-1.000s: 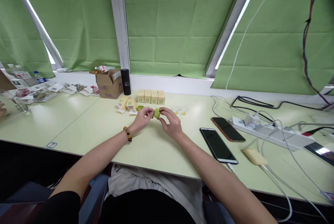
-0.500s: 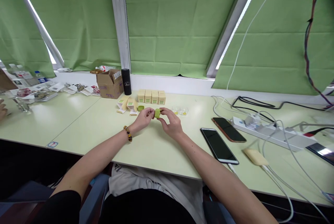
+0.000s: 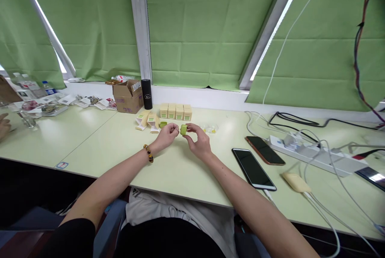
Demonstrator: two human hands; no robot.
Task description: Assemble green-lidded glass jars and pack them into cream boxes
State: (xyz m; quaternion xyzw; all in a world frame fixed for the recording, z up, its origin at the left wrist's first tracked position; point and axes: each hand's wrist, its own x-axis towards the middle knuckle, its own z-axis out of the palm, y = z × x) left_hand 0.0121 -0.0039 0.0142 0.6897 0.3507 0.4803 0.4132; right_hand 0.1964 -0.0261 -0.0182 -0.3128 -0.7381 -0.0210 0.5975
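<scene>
Above the table my right hand [image 3: 199,142] pinches a small yellow-green case [image 3: 183,130] with rounded corners between thumb and fingers. My left hand [image 3: 168,135], a beaded bracelet on its wrist, is closed beside the case. Its fingertips are pressed together, and anything in them is too small to make out. Behind the left hand lies a second green case [image 3: 163,124], partly covered by that hand. Opened cream cartons [image 3: 152,121] lie to its left. Several closed cream boxes [image 3: 175,111] stand in a row behind. Clear plastic shells [image 3: 209,128] with yellow bits lie beyond my right hand.
A cardboard box [image 3: 128,99] and a black cylinder [image 3: 147,94] stand at the back left. Phones [image 3: 254,168], a power strip [image 3: 315,154] and loose cables occupy the right side. Packaged items [image 3: 49,107] and another person's hand [image 3: 4,125] are at far left.
My hands have drawn slightly apart; a small gap now shows between the left fingertips and the green case. The view has shifted a little.
</scene>
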